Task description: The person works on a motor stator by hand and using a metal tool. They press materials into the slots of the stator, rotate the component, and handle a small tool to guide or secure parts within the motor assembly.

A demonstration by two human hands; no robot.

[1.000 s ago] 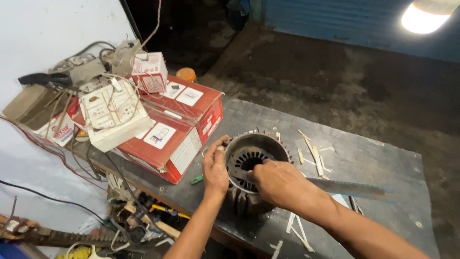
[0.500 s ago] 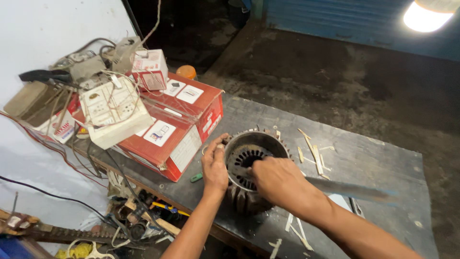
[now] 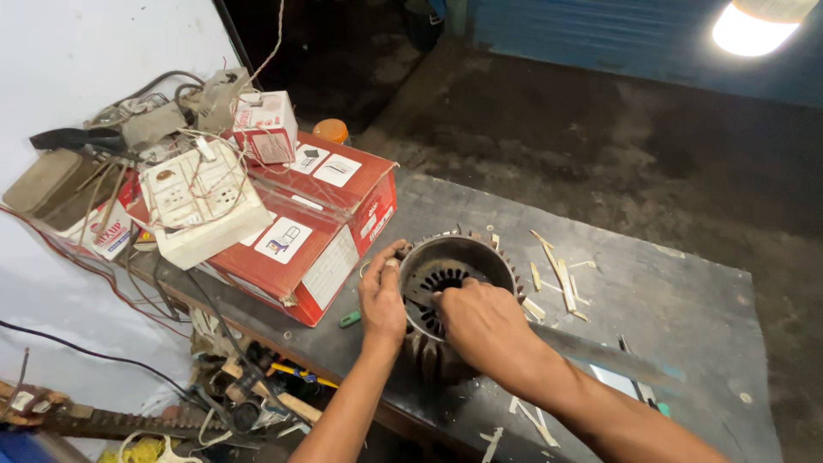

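A round, dark metal motor stator (image 3: 454,266) with outer fins stands on the dark workbench (image 3: 669,291). My left hand (image 3: 382,296) grips its left rim, thumb over the edge. Fingers of my right hand (image 3: 484,326) reach into the bore from the near side; what they pinch is hidden. Thin pale strips (image 3: 557,274) lie scattered just right of the stator. A long flat metal blade (image 3: 600,356) lies under my right forearm.
A red cardboard box (image 3: 317,227) sits left of the stator, topped by a white switchboard (image 3: 201,206), a small box (image 3: 266,129), wires and pliers. More tools and cables hang below the bench edge. A bright lamp (image 3: 759,21) glows at top right.
Both hands stay on the stator; my right hand's fingers have shifted slightly inside the bore. The view has moved a little.
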